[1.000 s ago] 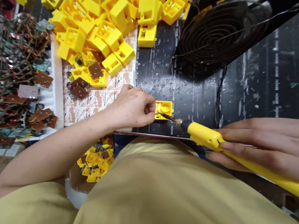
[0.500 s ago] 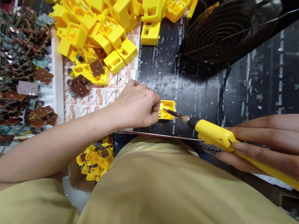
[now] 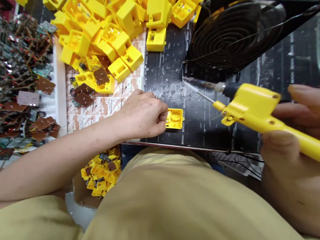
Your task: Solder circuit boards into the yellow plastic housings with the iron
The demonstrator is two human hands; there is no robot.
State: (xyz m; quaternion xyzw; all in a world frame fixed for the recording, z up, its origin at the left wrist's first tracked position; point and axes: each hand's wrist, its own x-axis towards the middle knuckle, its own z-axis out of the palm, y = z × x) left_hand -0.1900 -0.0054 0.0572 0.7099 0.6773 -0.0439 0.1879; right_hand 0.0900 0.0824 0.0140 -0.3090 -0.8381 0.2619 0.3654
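Note:
My left hand (image 3: 147, 113) is closed at the left end of a small yellow plastic housing (image 3: 175, 118) that lies on the black bench mat near its front edge. The housing's open side faces up and shows a round grille of small holes; my fingers hide its left part. In my right hand (image 3: 306, 143) is a yellow soldering iron (image 3: 253, 108) with a solder feed tube on its front. Its tip points left over the mat, apart from the housing and close below the fan.
A black fan (image 3: 230, 40) stands at the back right. Yellow housings (image 3: 115, 35) are heaped at the back. Wired circuit boards (image 3: 2, 78) fill a white tray on the left. Below the bench edge, a cardboard box (image 3: 82, 192) holds more yellow housings with boards.
My right hand has lifted the soldering iron up and away from the housing and turned it, so its feed tube shows. My left hand stays at the housing.

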